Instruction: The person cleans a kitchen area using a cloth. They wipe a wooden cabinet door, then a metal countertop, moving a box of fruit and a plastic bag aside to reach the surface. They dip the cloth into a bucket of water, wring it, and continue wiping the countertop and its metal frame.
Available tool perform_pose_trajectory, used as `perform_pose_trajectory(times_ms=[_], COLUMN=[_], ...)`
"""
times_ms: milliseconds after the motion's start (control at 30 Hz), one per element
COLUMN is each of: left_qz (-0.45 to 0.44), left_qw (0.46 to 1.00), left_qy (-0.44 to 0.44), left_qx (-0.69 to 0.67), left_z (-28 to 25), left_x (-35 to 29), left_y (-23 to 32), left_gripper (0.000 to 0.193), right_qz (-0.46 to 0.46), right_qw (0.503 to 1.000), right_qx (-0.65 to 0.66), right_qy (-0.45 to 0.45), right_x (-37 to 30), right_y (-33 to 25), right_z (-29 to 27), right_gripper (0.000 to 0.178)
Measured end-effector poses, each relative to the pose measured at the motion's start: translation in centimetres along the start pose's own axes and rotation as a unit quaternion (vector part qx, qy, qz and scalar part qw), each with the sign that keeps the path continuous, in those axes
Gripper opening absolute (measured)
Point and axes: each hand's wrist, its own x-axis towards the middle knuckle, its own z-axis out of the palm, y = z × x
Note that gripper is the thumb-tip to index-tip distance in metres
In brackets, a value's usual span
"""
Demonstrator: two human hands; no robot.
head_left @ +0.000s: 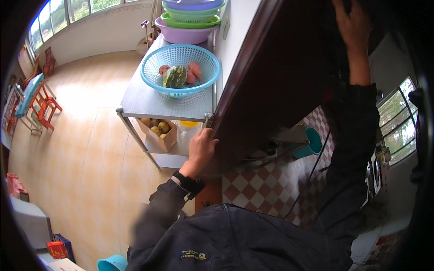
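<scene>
My left hand [202, 148] is closed at the edge of a dark wooden door frame [235, 67], beside the front corner of a metal shelf rack [158, 106]; its fingertips are partly hidden. High at the right, my right hand [353, 29] reaches up along a dark surface, thumb and fingers apart, with the fingertips lost in shadow at the picture's top. On the rack's top stands a blue plastic colander [149, 83] holding a green striped squash [175, 77] and several reddish tubers [194, 70]. Below are a cardboard box [168, 141] of roundish fruit and a clear yellow-lidded jar [186, 133].
Stacked plastic basins [185, 35] stand behind the colander. Tan floor tiles [90, 153] stretch left toward red wooden chairs [47, 110]. Through the doorway lie a checkered floor [253, 185], a teal bucket [312, 144] and a dark cable [312, 174]. Another teal bucket [112, 263] is at lower left.
</scene>
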Motion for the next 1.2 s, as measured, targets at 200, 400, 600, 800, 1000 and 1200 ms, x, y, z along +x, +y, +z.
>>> perform_pose_trajectory(times_ms=[200,400,600,800,1000,1200], left_qz=[-0.059,-0.073,-0.085,-0.143,-0.166,-0.205], left_qw=[0.996,0.992,0.988,0.982,0.981,0.972], left_qy=[0.003,0.009,-0.012,-0.001,0.041,0.075], left_qx=[-0.064,-0.099,-0.125,-0.122,-0.094,-0.087], left_z=[-1.5,-0.5,-0.9,-2.7,-5.0,-7.3], left_x=[-0.7,-1.5,-3.0,-5.2,-7.6,-10.3], left_y=[-2.1,-4.1,-5.6,-7.3,-9.1,-10.7], left_gripper=[0.017,0.014,0.011,0.008,0.008,0.007], right_qz=[-0.206,-0.199,-0.164,-0.264,-0.333,-0.385], right_qw=[0.952,0.974,0.974,0.946,0.908,0.881], right_qx=[-0.220,-0.030,0.023,-0.024,-0.054,-0.037], right_qy=[-0.053,-0.105,-0.152,-0.186,-0.250,-0.274], right_x=[-4.8,-15.8,-18.9,-21.8,-27.7,-33.4], right_y=[0.8,-6.1,-11.9,-14.2,-16.8,-17.4], right_z=[10.5,16.7,18.2,19.6,22.8,26.0], right_gripper=[0.058,0.051,0.046,0.042,0.039,0.039])
